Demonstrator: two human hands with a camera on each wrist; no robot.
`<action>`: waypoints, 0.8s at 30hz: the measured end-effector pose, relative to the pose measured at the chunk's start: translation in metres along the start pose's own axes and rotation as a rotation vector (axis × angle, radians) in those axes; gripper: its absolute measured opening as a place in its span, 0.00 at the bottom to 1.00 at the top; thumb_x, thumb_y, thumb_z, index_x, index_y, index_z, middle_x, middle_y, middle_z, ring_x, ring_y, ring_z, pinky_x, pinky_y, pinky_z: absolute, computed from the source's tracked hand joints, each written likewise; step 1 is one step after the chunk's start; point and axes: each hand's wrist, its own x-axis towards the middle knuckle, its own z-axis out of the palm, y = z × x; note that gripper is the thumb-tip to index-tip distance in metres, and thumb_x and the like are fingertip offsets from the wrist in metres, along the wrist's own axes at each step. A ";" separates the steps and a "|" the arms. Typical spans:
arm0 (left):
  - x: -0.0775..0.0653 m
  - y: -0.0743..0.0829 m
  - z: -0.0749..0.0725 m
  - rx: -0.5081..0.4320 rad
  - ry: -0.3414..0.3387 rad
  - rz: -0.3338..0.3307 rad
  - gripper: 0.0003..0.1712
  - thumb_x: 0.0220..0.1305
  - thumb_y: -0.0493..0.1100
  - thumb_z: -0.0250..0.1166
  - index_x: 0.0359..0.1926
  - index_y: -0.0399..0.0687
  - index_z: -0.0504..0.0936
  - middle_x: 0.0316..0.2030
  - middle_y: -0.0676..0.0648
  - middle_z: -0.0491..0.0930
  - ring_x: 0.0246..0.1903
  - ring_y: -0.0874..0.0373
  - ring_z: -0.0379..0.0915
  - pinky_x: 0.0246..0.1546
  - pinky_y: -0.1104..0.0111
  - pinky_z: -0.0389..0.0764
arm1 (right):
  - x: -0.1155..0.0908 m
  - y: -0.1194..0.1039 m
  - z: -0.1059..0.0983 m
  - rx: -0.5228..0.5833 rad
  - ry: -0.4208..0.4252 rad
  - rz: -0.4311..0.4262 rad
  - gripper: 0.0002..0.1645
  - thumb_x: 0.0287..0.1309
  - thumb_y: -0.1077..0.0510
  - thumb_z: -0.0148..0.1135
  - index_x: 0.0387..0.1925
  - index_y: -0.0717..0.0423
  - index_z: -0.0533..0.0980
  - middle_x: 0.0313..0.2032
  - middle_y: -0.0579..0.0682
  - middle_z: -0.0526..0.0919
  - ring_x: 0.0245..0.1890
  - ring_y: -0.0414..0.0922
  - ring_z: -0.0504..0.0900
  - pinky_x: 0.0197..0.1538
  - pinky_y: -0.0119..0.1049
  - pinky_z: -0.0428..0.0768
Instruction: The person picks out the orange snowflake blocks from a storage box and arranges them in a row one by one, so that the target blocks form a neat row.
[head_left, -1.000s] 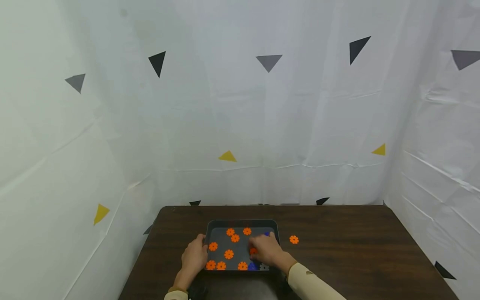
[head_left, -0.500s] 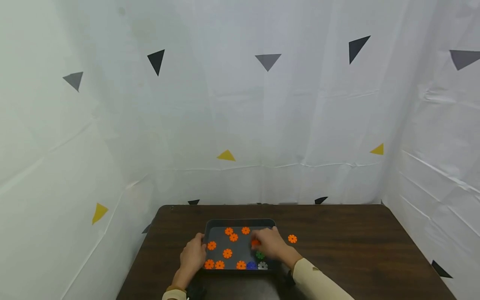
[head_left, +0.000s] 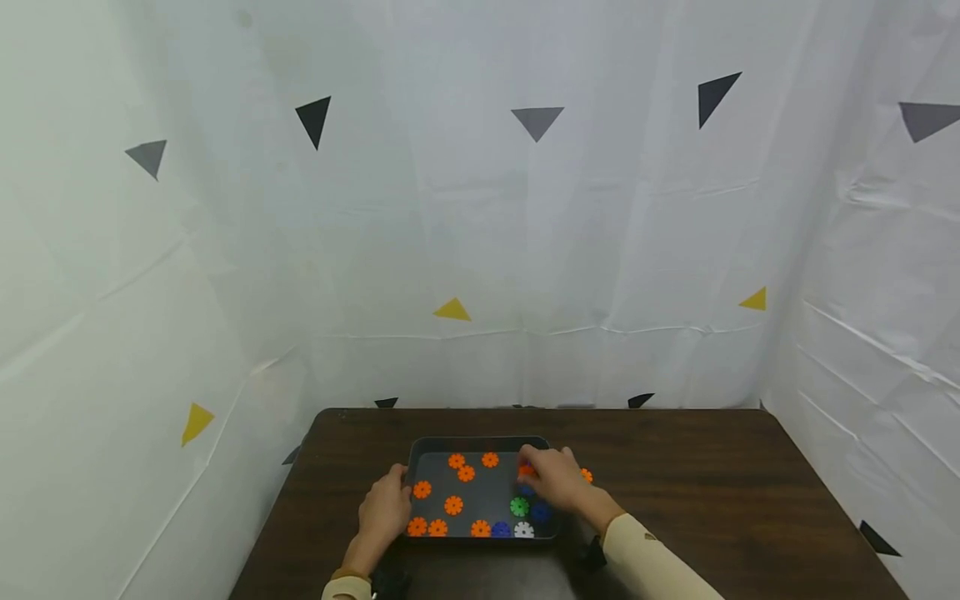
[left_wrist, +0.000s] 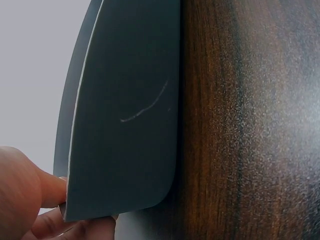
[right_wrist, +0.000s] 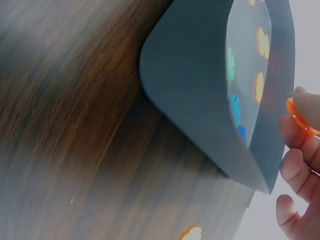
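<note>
My left hand [head_left: 385, 504] holds the left side of a dark grey tray [head_left: 487, 490], and the left wrist view shows its thumb and fingers on the tray's corner [left_wrist: 125, 165]. Over the tray's right part, my right hand [head_left: 561, 481] pinches an orange flower-shaped disc [right_wrist: 298, 117] between thumb and finger. Several orange flower-shaped discs [head_left: 453, 506] lie spread in the tray. Near its right and front sides are a green disc [head_left: 519, 507], blue discs [head_left: 540, 512] and a white one [head_left: 523, 530]. The right hand partly covers a blue disc [head_left: 527, 490].
One loose orange disc [head_left: 587, 475] lies on the brown wooden table [head_left: 690, 492] right of the tray, partly behind the right hand. White sheeting [head_left: 480, 250] with triangle marks surrounds the table at the back and sides.
My right hand has moved right and slightly back with the orange disc, uncovering the green disc and a blue one. The left hand stays on the tray's side.
</note>
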 end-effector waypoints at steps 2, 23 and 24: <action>0.000 0.000 0.002 0.000 0.001 -0.006 0.21 0.76 0.39 0.64 0.65 0.39 0.78 0.43 0.43 0.86 0.28 0.56 0.77 0.25 0.61 0.73 | -0.002 0.003 -0.001 0.005 0.008 0.019 0.09 0.70 0.56 0.70 0.48 0.50 0.79 0.37 0.44 0.89 0.33 0.42 0.83 0.43 0.45 0.63; -0.001 0.001 0.003 0.003 0.002 0.002 0.20 0.75 0.38 0.65 0.64 0.38 0.78 0.43 0.42 0.86 0.30 0.55 0.78 0.27 0.59 0.77 | -0.032 0.050 -0.019 0.036 0.174 0.232 0.07 0.67 0.60 0.71 0.44 0.49 0.80 0.32 0.40 0.88 0.33 0.42 0.85 0.44 0.45 0.65; -0.001 0.001 0.003 0.002 0.000 -0.002 0.20 0.75 0.38 0.64 0.64 0.38 0.78 0.43 0.43 0.86 0.30 0.55 0.78 0.27 0.59 0.76 | -0.035 0.054 -0.020 0.034 0.174 0.242 0.07 0.67 0.59 0.71 0.44 0.49 0.80 0.32 0.41 0.88 0.33 0.42 0.85 0.43 0.45 0.65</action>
